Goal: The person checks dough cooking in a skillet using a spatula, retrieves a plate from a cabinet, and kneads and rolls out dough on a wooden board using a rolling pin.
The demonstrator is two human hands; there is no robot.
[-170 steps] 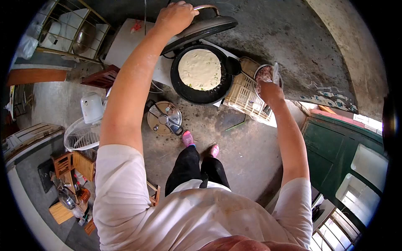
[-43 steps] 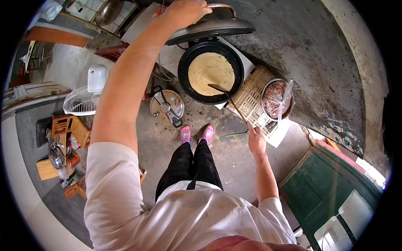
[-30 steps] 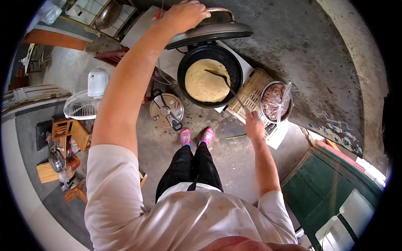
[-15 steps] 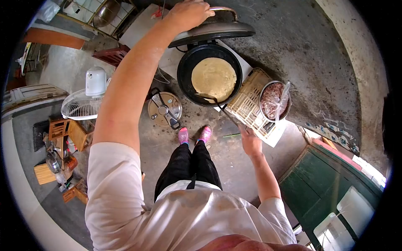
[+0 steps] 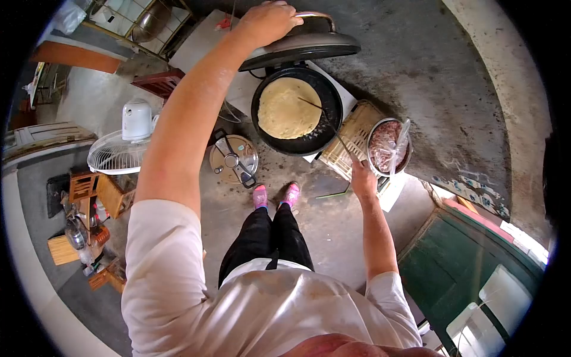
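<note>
A round pale flatbread (image 5: 285,116) lies in the left part of a black electric griddle (image 5: 318,143). Above it stands the raised griddle lid (image 5: 321,46). My left hand (image 5: 269,24) is closed around the left end of the lid handle (image 5: 321,15). In my right hand (image 5: 363,178) is the long, thin handle of a spatula (image 5: 341,140). The spatula's far end reaches over the right half of the flatbread; I cannot tell whether it touches the surface. To the right of the griddle sits a metal bowl (image 5: 407,162) of reddish minced filling, with a clear plastic bag on it.
The bowl stands by a cream plastic crate (image 5: 351,140). On the floor lies a pressure-cooker lid (image 5: 233,159). A white fan (image 5: 122,149) stands to the left. Green doors (image 5: 470,262) and white chairs (image 5: 505,294) are at lower right.
The flatbread has shifted left and slightly up in the griddle. The spatula has moved from the griddle's near edge up over the flatbread, and my right hand has risen a little.
</note>
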